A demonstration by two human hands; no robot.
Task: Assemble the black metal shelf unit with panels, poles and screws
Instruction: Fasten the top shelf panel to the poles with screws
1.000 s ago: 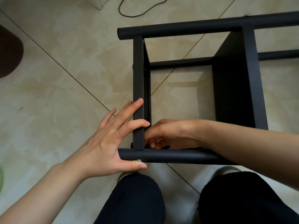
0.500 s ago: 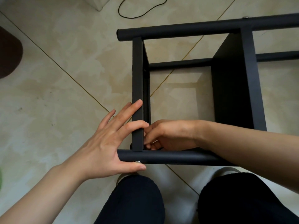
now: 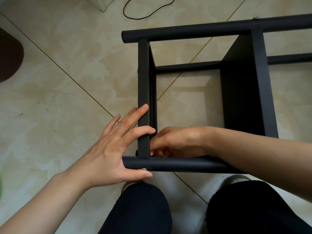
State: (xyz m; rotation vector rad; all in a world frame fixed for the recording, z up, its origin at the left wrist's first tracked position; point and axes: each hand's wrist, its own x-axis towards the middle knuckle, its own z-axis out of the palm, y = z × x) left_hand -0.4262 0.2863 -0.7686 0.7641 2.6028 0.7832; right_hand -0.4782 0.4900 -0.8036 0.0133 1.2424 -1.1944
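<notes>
The black shelf unit lies on its side on the floor. Its near pole [image 3: 185,164] runs across just above my knees, and a far pole [image 3: 202,31] lies parallel. A left end panel [image 3: 143,85] and a second panel [image 3: 243,92] join them. My left hand [image 3: 109,149] presses flat against the left panel's outer face, thumb under the near pole beside a silver screw head [image 3: 143,169]. My right hand [image 3: 173,142] reaches inside the corner, fingers curled on something small and hidden there.
Beige tiled floor surrounds the frame. A black cable [image 3: 145,12] loops at the top. A dark brown rug edge [image 3: 10,54] sits at the far left. My knees in dark trousers [image 3: 143,208] are just below the near pole.
The fingers of my right hand have shifted slightly inside the corner. My left hand and the frame have stayed in place.
</notes>
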